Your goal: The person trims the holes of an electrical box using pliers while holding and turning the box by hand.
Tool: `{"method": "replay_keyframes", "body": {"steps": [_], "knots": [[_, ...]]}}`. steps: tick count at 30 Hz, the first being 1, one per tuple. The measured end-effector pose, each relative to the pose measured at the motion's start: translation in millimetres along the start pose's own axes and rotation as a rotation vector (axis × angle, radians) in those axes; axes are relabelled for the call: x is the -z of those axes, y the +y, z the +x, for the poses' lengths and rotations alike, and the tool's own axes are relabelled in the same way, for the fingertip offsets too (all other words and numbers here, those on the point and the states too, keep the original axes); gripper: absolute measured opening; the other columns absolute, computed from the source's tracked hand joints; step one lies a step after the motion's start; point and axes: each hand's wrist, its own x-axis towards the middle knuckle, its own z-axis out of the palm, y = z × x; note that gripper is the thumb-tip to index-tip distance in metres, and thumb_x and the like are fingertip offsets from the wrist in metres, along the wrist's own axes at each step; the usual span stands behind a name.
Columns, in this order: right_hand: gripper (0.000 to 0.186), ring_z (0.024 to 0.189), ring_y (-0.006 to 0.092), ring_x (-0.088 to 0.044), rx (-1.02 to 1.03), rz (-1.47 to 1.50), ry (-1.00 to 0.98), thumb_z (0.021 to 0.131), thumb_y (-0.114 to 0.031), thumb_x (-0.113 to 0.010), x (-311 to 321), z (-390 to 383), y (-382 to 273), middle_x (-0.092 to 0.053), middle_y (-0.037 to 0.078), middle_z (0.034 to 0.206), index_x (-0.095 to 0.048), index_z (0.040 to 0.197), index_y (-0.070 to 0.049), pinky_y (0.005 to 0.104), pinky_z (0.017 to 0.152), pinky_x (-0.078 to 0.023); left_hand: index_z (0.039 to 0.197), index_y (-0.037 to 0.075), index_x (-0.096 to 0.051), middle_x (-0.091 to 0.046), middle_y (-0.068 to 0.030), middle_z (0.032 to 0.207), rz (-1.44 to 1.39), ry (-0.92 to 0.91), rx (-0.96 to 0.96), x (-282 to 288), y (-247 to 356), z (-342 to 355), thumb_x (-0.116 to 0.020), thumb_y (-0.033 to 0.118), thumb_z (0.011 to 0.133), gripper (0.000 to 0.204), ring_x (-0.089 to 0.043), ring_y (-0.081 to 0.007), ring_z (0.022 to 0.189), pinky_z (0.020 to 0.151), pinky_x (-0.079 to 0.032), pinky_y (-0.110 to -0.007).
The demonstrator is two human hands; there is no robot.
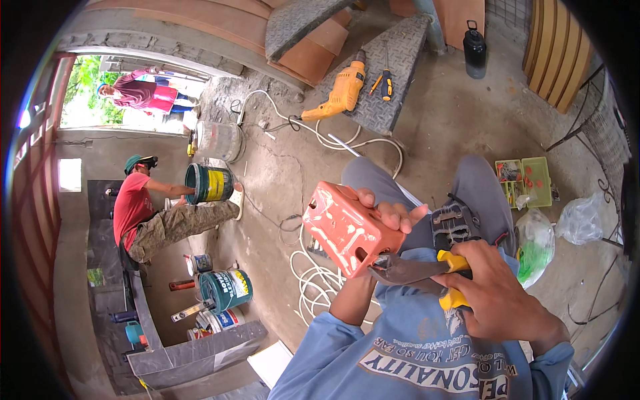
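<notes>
An orange plastic electrical box (353, 227), smeared with white streaks, is in my left hand (397, 215), whose fingers curl over its far side. The box hides most of that palm. Closed around the yellow handles of a pair of pliers (407, 272) is my right hand (500, 293). The dark jaws meet the box's near right corner, beside an oval hole; I cannot tell whether they bite into the plastic. Both hands are held above my lap.
A yellow drill (343, 87) and a screwdriver (386, 83) lie on a metal step (400, 50). White conduit (310, 283) coils on the floor. To the right sits a green organizer box (537, 180). A co-worker (143, 213) handles a bucket (212, 183) at left.
</notes>
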Motion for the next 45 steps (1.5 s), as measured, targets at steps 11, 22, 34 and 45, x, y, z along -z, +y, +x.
{"method": "replay_keyframes", "body": {"steps": [11,22,34,45], "knots": [[0.043,0.099,0.0322,-0.052,-0.069,0.058,-0.192,0.053,-0.006,-0.069,-7,-2,23,-0.047,0.018,0.106,-0.066,0.095,0.0,0.0388,0.076,-0.046,0.119,0.011,-0.045,-0.064,-0.0113,0.1,0.078,0.027,0.008,0,-1,-2,-0.054,0.024,0.091,0.032,-0.056,-0.0289,0.101,0.11,-0.022,-0.052],[0.05,0.11,0.0369,-0.044,-0.019,0.041,-0.012,0.057,0.001,-0.066,-6,1,10,-0.041,0.02,0.12,-0.062,0.107,-0.001,0.0436,0.094,-0.036,0.12,0.011,-0.044,-0.062,-0.0131,0.102,0.046,0.004,0.001,2,0,-2,-0.058,0.024,0.089,0.036,-0.055,-0.03,0.103,0.11,-0.022,-0.052],[0.054,0.111,0.0378,-0.042,-0.007,0.079,-0.059,0.057,0.002,-0.066,-8,0,9,-0.04,0.02,0.12,-0.06,0.11,-0.002,0.0442,0.093,-0.036,0.118,0.012,-0.042,-0.062,-0.0113,0.101,0.089,-0.003,0.051,-2,-3,-6,-0.059,0.023,0.089,0.036,-0.056,-0.0278,0.098,0.11,-0.024,-0.052],[0.051,0.111,0.0371,-0.042,-0.001,0.089,-0.047,0.057,0.001,-0.064,-4,2,3,-0.041,0.02,0.12,-0.06,0.107,0.0,0.0454,0.093,-0.035,0.117,0.012,-0.043,-0.061,-0.0111,0.101,-0.005,0.021,0.009,-11,-2,-6,-0.052,0.026,0.092,0.029,-0.054,-0.0294,0.101,0.11,-0.025,-0.049]]}}
